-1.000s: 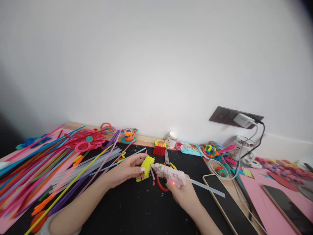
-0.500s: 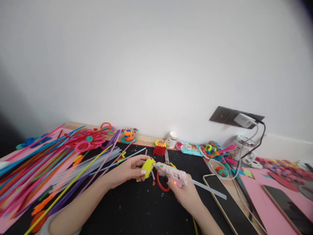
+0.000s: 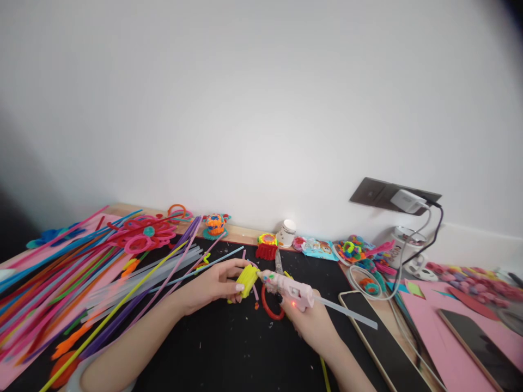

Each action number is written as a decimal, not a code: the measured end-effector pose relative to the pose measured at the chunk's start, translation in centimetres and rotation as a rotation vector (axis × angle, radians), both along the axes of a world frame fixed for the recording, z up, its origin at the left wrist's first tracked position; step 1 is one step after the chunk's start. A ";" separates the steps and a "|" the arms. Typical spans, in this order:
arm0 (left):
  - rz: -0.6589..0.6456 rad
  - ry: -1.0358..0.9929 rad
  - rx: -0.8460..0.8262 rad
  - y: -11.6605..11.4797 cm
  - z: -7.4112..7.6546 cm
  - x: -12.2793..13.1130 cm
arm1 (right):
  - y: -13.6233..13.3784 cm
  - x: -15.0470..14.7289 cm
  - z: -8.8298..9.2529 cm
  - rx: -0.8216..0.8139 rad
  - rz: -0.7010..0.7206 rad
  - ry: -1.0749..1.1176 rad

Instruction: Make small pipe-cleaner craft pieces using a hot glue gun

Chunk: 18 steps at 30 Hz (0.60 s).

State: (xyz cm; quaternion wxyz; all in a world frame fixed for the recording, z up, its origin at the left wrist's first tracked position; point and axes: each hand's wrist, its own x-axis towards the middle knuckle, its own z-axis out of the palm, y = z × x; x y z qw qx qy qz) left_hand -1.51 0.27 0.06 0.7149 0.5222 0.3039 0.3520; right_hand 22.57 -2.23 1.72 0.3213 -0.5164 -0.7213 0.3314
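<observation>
Between its thumb and fingers my left hand [image 3: 218,283] holds a yellow fuzzy piece [image 3: 247,281] made of pipe cleaners. Closed around the handle of a pale pink glue gun [image 3: 296,293] is my right hand [image 3: 312,321]. The nozzle points left at the right edge of the yellow piece, touching or nearly so. A clear glue stick [image 3: 347,312] juts from the gun's back, and a small red light glows on its side. Scissors with a red handle [image 3: 272,307] lie under the gun, partly hidden.
Many coloured pipe cleaners [image 3: 69,272] spread over the left side. A paper cup [image 3: 286,233], a red and yellow craft [image 3: 267,246] and a blue packet [image 3: 321,249] stand near the wall. Right are a phone [image 3: 379,340], a white cable [image 3: 394,305] and a mug [image 3: 404,247].
Both hands stay almost where they were. The glue gun and its stick have shifted very slightly, and the yellow piece is still in my left hand.
</observation>
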 end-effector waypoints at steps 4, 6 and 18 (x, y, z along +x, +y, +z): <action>0.026 0.002 0.003 0.0 -0.1 0.0 | -0.3 -0.3 0.3 -0.037 0.182 0.028; 0.033 -0.002 0.003 0.1 -0.2 0.0 | -0.3 -0.3 0.3 -0.048 0.184 0.018; 0.034 -0.029 -0.027 0.1 -0.2 -0.2 | -0.3 0.0 0.4 -0.038 0.157 0.008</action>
